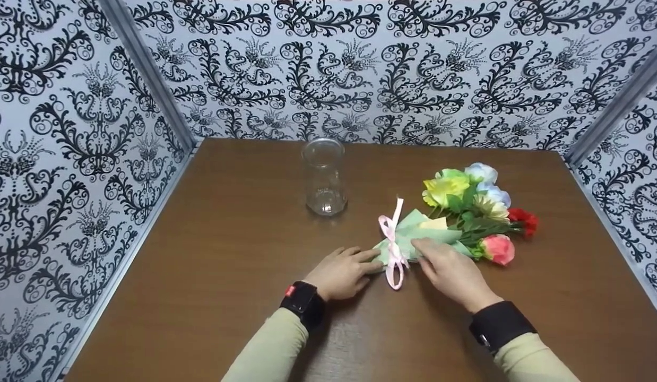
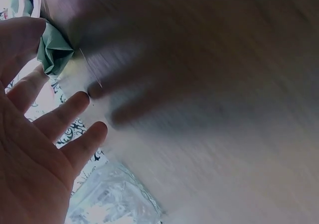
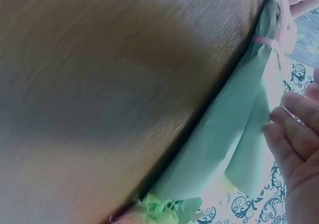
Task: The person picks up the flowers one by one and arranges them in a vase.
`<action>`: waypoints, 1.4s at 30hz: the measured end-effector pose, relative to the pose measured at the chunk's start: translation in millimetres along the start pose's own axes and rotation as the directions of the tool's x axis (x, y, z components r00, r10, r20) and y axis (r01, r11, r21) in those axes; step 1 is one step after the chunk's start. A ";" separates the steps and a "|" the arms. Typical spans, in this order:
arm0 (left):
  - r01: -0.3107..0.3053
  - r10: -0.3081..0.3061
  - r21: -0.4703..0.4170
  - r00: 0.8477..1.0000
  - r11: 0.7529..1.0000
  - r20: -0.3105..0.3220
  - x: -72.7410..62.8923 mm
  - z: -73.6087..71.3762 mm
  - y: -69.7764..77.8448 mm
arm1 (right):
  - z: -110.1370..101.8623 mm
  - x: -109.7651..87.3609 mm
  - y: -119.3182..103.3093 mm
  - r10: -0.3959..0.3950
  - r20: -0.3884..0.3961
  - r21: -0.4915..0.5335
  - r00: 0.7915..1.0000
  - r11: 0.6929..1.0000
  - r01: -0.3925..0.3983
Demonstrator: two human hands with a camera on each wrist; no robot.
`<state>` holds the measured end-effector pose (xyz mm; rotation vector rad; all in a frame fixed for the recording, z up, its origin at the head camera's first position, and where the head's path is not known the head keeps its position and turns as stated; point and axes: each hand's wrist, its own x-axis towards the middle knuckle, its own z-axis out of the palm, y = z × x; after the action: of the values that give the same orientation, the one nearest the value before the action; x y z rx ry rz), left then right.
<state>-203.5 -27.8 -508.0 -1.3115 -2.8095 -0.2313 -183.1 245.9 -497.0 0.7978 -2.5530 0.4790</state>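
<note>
A bouquet of artificial flowers (image 1: pixel 487 204), wrapped in green paper (image 1: pixel 424 229), lies on the table right of centre. A pink ribbon (image 1: pixel 391 241) is tied in a bow round the wrap, blooms pointing right. My left hand (image 1: pixel 345 271) pinches the gathered end of the wrap between thumb and index finger; in the left wrist view the folded green end (image 2: pixel 54 50) shows there, the other fingers spread. My right hand (image 1: pixel 450 270) lies over the wrap's middle, its fingers (image 3: pixel 291 129) fairly straight at the paper's edge. Whether all of them touch it I cannot tell.
A clear glass vase (image 1: pixel 326 180) stands upright behind the hands, left of the bouquet. The brown wooden table (image 1: pixel 227 212) is bounded by black-and-white patterned walls (image 1: pixel 339 69) at the back and both sides.
</note>
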 end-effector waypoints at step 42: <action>-0.042 0.141 0.299 0.937 0.953 -0.320 1.0 -19.9 -6.5 | 8.0 -6.3 -13.4 -0.016 0.294 -0.103 0.956 0.993 0.049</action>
<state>-209.7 -34.1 -489.0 -1.2015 -2.3803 -0.0340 -172.6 234.9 -504.2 0.9291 -2.8025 0.2193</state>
